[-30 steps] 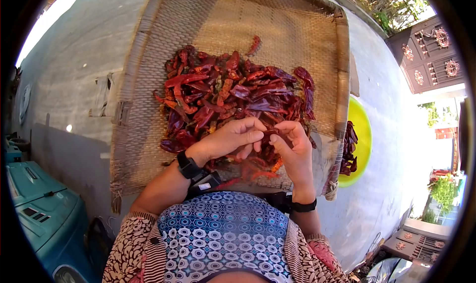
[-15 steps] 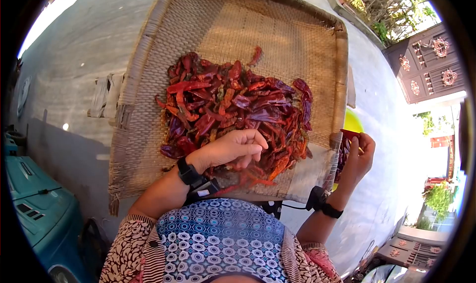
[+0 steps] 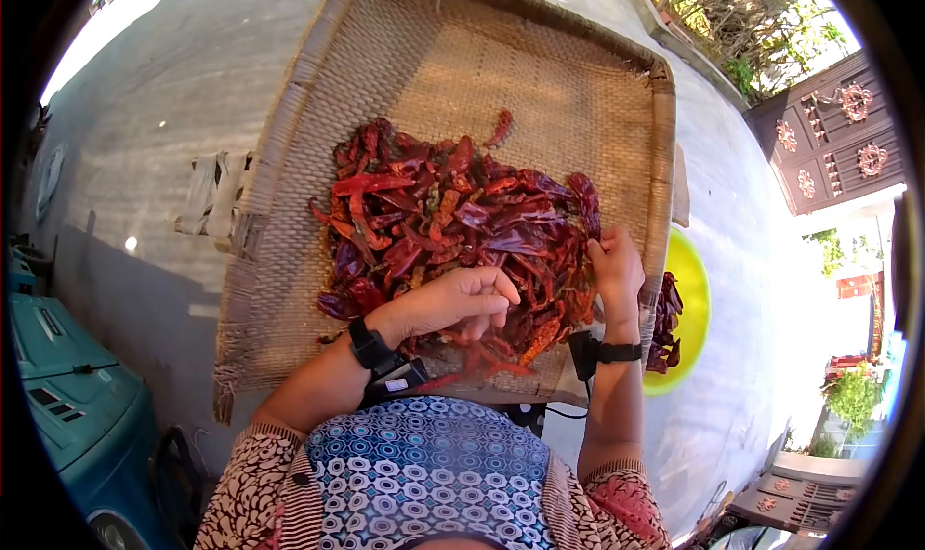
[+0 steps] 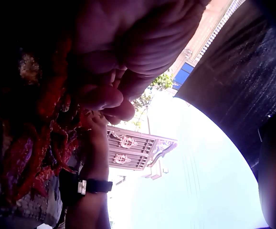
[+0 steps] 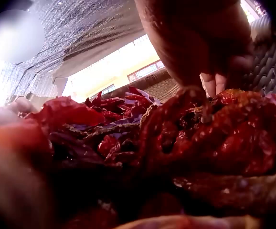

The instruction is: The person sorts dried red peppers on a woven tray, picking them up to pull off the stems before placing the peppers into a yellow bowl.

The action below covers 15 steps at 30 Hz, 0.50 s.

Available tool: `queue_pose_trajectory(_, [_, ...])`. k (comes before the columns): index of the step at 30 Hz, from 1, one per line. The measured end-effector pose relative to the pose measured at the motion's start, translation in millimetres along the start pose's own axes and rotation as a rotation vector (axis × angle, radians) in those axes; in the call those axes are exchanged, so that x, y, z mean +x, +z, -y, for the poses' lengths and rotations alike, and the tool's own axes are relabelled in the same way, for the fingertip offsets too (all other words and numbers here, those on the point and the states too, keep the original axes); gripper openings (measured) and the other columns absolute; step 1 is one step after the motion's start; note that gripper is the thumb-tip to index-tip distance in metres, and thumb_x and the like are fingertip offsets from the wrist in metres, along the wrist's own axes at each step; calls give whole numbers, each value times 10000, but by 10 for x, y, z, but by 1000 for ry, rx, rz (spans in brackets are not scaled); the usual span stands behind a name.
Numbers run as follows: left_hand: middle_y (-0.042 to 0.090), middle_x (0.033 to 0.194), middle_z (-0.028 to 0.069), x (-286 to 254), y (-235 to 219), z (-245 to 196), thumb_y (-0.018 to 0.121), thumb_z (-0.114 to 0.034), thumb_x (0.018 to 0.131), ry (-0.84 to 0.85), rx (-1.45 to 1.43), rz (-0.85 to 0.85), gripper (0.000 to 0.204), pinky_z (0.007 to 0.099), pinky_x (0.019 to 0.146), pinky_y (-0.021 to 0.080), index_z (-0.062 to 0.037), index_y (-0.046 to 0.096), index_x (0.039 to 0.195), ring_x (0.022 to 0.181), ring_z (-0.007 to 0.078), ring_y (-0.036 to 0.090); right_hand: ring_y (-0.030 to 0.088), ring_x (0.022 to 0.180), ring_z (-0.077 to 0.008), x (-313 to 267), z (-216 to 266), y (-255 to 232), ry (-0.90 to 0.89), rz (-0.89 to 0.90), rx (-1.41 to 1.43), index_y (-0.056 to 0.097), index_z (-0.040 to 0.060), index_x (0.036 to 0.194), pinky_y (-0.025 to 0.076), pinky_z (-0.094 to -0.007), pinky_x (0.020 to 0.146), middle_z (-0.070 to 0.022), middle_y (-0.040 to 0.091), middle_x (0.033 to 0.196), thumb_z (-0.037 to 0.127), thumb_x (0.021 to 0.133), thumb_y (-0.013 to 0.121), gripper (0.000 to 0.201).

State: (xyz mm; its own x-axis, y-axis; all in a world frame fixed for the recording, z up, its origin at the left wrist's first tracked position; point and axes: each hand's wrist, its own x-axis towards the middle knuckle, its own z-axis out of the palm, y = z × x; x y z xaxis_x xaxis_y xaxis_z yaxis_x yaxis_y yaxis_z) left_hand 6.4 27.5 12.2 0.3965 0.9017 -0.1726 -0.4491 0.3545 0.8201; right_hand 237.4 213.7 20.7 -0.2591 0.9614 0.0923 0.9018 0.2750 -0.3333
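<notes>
A heap of dried red chilies (image 3: 462, 198) lies on a woven tray (image 3: 568, 88). My left hand (image 3: 448, 300) hovers over the near part of the heap, its fingers loosely bent, with no chili showing between them. At the heap's right side, my right hand (image 3: 619, 271) has thumb and fingertips at the lower end of a long dark chili (image 3: 584, 201), pinching it. In the right wrist view the chilies (image 5: 224, 133) fill the foreground and partly hide the fingertips.
A yellow basin (image 3: 689, 319) with dark chilies (image 3: 665, 328) stands on the floor right of the tray. One chili (image 3: 500, 127) lies apart, beyond the heap. A teal vehicle (image 3: 82, 386) is at the left, and a brown gate (image 3: 829, 131) at the right.
Both hands were together at a chili. The right hand then carried a chili out to the yellow basin and has come back to the heap without it. My left hand stayed over the heap.
</notes>
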Motion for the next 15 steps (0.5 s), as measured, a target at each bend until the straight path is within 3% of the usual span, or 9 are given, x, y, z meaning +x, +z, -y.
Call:
queue_pose_trajectory(1, [635,860,74,-2,-1,2,507,-147,1009,11,8,5,161,202,490,444,-39,561,1116,559,70,561,654,836,-295,3,-34,6,13,1,42,589,50,1056,498,-396,741,-122,673,904,229,837,673,295])
queue_pose_trajectory(4, [634,861,72,-7,-3,8,500,-148,1012,27,24,13,166,200,495,443,-35,560,1117,559,69,561,600,681,-151,35,-202,74,-16,-26,608,571,43,1092,458,-265,593,-35,645,807,92,849,664,265])
queue_pose_trajectory(7, [633,866,69,-9,-6,7,495,-151,1014,26,34,8,176,199,499,443,-30,556,1127,560,68,561,528,675,-47,-134,-65,-212,71,32,966,570,25,1107,388,-177,560,9,608,804,20,865,629,249])
queue_pose_trajectory(8, [633,868,68,-10,-6,12,494,-153,1015,23,36,5,181,199,500,443,-28,554,1132,560,67,562,506,645,-35,-200,-21,-288,92,25,973,576,43,1124,351,-163,536,12,598,811,18,875,621,254])
queue_pose_trajectory(11, [634,874,68,-6,-7,18,498,-158,1014,27,6,10,197,197,500,442,-24,546,1151,557,67,560,548,750,-41,-517,113,-545,64,132,1243,562,16,1137,429,-170,649,15,603,856,-10,859,639,290])
queue_pose_trajectory(15, [632,860,58,3,1,36,514,-203,1010,80,-21,27,225,198,480,437,-27,537,1147,548,66,562,525,756,-30,-875,267,-643,38,419,1090,591,51,1100,421,-168,659,22,580,873,-34,832,660,289])
